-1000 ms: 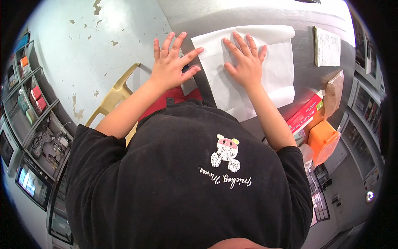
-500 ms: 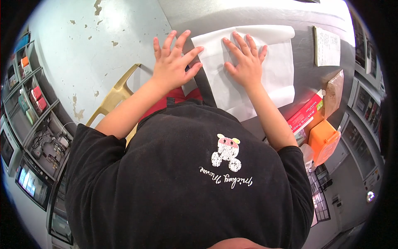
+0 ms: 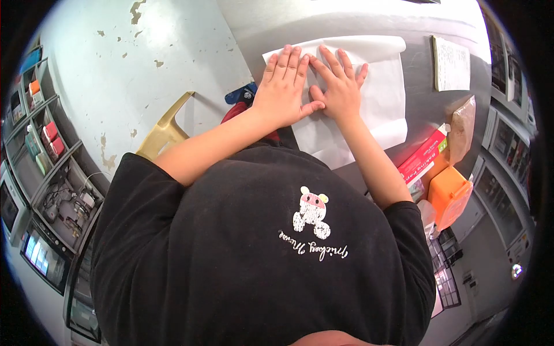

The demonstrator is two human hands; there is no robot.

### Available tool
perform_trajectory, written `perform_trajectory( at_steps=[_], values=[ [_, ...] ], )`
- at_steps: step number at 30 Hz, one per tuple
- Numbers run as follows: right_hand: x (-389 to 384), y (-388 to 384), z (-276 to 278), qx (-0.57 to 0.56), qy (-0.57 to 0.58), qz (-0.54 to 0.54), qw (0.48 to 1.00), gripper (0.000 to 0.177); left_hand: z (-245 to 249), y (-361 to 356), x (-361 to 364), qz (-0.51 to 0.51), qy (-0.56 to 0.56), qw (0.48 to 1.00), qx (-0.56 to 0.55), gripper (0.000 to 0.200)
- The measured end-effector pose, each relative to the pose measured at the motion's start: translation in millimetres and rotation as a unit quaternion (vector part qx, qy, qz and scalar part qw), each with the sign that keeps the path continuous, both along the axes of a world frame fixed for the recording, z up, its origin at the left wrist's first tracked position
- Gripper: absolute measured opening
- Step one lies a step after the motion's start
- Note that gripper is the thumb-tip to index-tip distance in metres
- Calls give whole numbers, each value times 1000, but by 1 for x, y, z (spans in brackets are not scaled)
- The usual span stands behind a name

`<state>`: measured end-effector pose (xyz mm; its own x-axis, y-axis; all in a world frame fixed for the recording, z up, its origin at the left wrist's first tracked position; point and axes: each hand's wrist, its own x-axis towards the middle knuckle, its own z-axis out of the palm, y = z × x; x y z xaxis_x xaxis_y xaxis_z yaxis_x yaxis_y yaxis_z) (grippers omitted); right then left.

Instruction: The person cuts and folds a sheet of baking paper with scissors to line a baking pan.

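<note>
A sheet of white paper (image 3: 378, 86), likely baking paper by the box nearby, lies on the metal table with its far and near right edges curling. My left hand (image 3: 284, 86) rests flat on the sheet's left part, fingers stretched toward the far edge. Beside it my right hand (image 3: 339, 83) lies on the sheet with its fingers spread. The two thumbs meet or nearly meet. Neither hand grips anything.
On the metal table (image 3: 418, 75) lies a notepad (image 3: 452, 64) at the right. Nearer stand a red baking paper box (image 3: 424, 154), a bag of brown powder (image 3: 462, 130) and an orange container (image 3: 449, 196). A beige plastic chair (image 3: 167, 134) is at the left.
My left hand has moved right, from the sheet's left edge onto the paper beside my right hand. My right hand has hardly moved.
</note>
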<state>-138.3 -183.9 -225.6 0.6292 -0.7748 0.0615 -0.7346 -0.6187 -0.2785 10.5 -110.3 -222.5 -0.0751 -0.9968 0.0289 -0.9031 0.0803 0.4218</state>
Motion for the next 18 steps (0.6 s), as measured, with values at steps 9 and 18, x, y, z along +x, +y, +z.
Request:
perform_trajectory(
  at_steps=[9,18],
  values=[
    [2,0,2,-3,3,-7,1000,49,-3,0,0,-6,-37,999,11,98],
    [9,-6,10,52,-6,-43,998,50,-1,0,1,-6,-19,1000,21,99]
  ],
)
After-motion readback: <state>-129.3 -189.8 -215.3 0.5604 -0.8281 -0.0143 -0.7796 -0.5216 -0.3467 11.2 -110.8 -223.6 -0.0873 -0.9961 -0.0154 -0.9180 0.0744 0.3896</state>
